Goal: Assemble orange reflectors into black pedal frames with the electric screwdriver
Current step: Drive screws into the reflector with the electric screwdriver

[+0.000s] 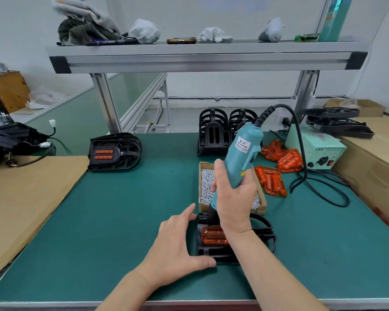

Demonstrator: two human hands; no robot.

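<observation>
Bracing a black pedal frame [211,253] on the green bench mat [121,209], a worker's left hand [177,241] lies open with fingers straight and spread; its thumb meets the frame's near corner and its forefinger reaches toward the far one, apparently to stop the part from twisting under the tool. Just right of that hand, the right hand [233,198] is wrapped firmly round the lower body of a teal electric screwdriver [243,153]. The tool is held nearly upright, leaning slightly away, so the bit bears straight down. The tip sits at the far left end of the orange reflector [213,236] already seated in the frame, which suggests a screw is being driven there, though the screw itself is too small to make out. Directly beyond the right hand is a cardboard box of silver screws [206,187], close enough for a quick reach. Loose orange reflectors [272,179] lie farther right of it, near the screwdriver's pale power supply [317,149]. Stacked empty frames [213,133] stand beyond the box. Well away, beyond the left hand and to its left, a frame already fitted with its reflector [115,151] lies set aside.
</observation>
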